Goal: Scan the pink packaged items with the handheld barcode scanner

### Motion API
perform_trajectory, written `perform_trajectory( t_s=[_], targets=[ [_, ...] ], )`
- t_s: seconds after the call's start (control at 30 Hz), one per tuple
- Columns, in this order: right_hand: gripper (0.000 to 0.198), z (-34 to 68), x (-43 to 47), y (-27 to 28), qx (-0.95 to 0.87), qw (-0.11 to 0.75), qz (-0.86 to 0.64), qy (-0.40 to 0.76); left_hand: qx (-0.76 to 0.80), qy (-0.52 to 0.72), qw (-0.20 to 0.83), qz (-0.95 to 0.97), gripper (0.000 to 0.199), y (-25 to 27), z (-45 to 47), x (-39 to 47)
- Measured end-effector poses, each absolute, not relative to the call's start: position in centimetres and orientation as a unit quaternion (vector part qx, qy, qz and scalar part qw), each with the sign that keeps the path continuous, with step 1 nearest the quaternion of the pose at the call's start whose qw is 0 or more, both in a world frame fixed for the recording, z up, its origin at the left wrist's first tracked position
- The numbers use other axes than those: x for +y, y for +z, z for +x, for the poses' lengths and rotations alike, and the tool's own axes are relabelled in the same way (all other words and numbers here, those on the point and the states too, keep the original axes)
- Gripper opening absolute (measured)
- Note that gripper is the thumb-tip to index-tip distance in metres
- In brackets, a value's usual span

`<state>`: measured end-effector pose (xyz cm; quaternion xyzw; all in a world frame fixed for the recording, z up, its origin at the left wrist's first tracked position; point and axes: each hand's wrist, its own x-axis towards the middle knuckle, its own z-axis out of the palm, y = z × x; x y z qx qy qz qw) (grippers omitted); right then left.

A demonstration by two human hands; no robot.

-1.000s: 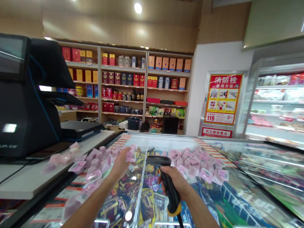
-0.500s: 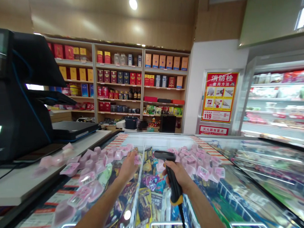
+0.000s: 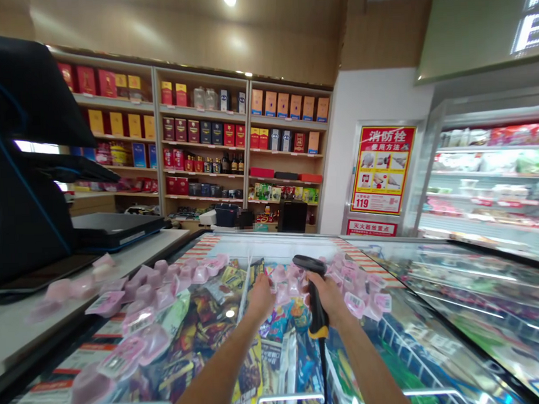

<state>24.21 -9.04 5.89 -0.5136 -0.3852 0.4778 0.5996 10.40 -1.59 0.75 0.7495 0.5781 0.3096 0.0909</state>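
Right hand clamps the black-and-yellow barcode scanner, long axis near-to-far; pale-pink plastic cups lie just right of the left hand, whose grip I cannot tell.

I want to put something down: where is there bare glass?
Bare freezer glass lies between the left pink cups and the left forearm, and right of the right forearm, this side of the right pink cups. Between the forearms, a black cord crosses. Crowded: the left edge, cups reaching onto the counter, and around the left hand and the scanner.
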Motion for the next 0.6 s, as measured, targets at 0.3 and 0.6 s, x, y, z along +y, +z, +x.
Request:
perform_trajectory(
  t_s=[0.3,0.6],
  targets=[
    [0.030,19.2,-10.6,6.1,-0.462,0.541,-0.491,0.503,0.576,0.274,0.054,0.768,0.056,3.4,4.5,-3.6],
    [0.037,15.4,-11.5,5.7,-0.519,0.478,-0.467,0.532,0.720,0.188,0.015,0.668,0.056,5.3,-12.3,-9.9]
  ],
)
